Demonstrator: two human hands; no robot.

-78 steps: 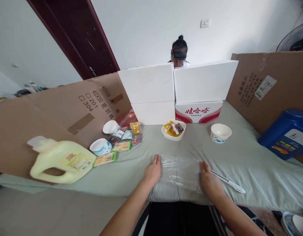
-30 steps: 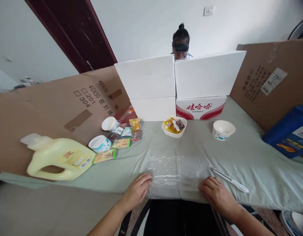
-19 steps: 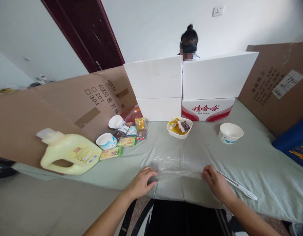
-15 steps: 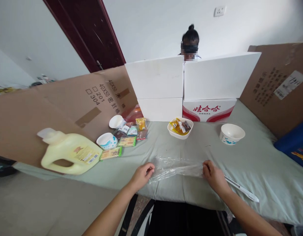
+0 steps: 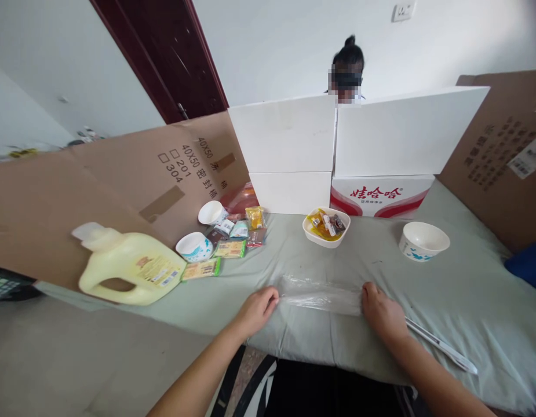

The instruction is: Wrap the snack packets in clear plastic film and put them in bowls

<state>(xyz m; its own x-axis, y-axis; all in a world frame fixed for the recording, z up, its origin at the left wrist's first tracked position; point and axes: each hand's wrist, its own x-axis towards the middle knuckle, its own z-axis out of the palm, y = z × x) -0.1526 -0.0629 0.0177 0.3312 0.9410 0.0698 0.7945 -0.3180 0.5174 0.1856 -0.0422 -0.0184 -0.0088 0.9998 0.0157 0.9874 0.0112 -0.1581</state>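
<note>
A clear plastic bag (image 5: 320, 295) stretches flat between my two hands, low over the near part of the cloth-covered table (image 5: 337, 336). My left hand (image 5: 259, 307) pinches its left end, fingers closed. At the right end, my right hand (image 5: 383, 310) grips it the same way. Just beside the right wrist lies a slim white tool (image 5: 444, 346), its kind unclear and its far end partly behind the hand. Beyond the bag stands a white tray-like bowl (image 5: 326, 240) with several small wrapped packets (image 5: 326, 225) in it.
A round paper bowl (image 5: 424, 242) stands at the right. Left are two tilted paper bowls (image 5: 194, 248), several food packets (image 5: 230, 249) and a pale yellow jug (image 5: 131, 269) lying down. White boxes (image 5: 289, 133) and cardboard (image 5: 137, 168) wall the table; a person (image 5: 348, 66) is behind.
Both hands still hold the bag, which now looks flatter and less crumpled. The whole view has shifted slightly, so the table things appear farther right.
</note>
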